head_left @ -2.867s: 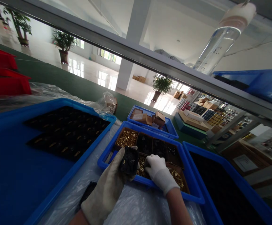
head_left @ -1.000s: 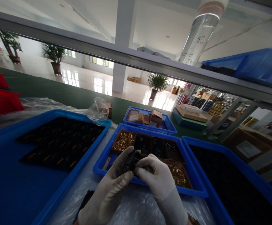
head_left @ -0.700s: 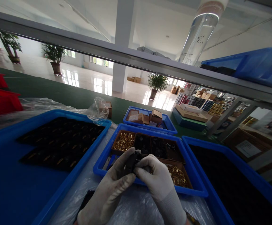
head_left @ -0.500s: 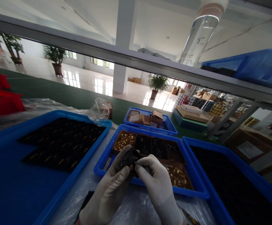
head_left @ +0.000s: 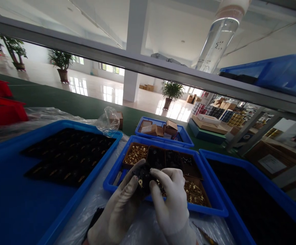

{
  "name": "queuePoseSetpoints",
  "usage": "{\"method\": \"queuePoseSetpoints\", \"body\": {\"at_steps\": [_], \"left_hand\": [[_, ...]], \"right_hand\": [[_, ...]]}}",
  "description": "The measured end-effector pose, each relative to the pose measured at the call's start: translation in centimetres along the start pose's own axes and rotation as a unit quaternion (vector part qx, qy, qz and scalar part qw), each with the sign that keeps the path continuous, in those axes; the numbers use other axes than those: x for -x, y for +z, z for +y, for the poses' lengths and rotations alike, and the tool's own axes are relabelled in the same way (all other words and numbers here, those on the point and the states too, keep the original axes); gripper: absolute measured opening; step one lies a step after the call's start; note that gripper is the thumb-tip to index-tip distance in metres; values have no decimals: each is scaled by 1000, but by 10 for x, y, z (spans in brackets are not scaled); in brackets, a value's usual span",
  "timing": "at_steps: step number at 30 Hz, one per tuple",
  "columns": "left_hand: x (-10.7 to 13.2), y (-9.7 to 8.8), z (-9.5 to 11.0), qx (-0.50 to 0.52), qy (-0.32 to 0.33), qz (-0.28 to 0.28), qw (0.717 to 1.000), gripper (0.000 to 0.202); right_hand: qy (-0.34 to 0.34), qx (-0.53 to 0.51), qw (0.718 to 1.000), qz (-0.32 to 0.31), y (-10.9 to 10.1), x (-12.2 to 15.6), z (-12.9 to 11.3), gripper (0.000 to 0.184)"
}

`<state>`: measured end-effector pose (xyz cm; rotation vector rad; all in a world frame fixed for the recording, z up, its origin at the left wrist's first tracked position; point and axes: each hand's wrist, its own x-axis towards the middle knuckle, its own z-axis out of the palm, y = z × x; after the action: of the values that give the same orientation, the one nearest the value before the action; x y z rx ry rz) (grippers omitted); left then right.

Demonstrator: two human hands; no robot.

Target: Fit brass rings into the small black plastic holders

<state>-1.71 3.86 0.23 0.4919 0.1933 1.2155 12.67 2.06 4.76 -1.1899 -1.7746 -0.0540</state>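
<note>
Both hands wear white gloves. My left hand (head_left: 117,212) grips a small black plastic part (head_left: 143,177) with a brass piece showing in it, held just above the near rim of the middle blue tray (head_left: 112,177). My right hand (head_left: 172,200) is curled against the same part from the right, thumb and fingertips pressing on it. That tray holds brown compartments with brass pieces (head_left: 135,154) and black parts (head_left: 164,158).
A large blue tray (head_left: 22,190) with rows of black parts lies at left, another blue tray (head_left: 252,204) at right. A smaller blue tray with cardboard boxes (head_left: 163,129) sits behind. Red bins (head_left: 2,105) stand far left. Clear plastic sheet (head_left: 137,228) covers the bench; a metal rail (head_left: 163,73) crosses overhead.
My right hand left the brass compartment and came against the black part in my left hand. Both hands have since worked it together, turning it slightly; the brass piece now shows.
</note>
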Motion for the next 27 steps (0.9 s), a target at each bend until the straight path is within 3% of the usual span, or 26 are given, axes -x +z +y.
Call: {"method": "queuePoseSetpoints", "body": {"at_steps": [4,12,20,27], "left_hand": [[-3,-2,-1,19,-22,8,1000,33],[-1,19,9,22,-98,76,992,38],[2,-16,0,-5,-68,126,990,29],[3,-16,5,-27,-67,134,988,38]], "right_hand": [[5,9,999,-30,2,-1,1,27],[7,-32,996,-86,0,1,0,37],[-35,35,998,-32,1,-2,-2,32],[-36,9,998,-52,3,0,-1,31]]}}
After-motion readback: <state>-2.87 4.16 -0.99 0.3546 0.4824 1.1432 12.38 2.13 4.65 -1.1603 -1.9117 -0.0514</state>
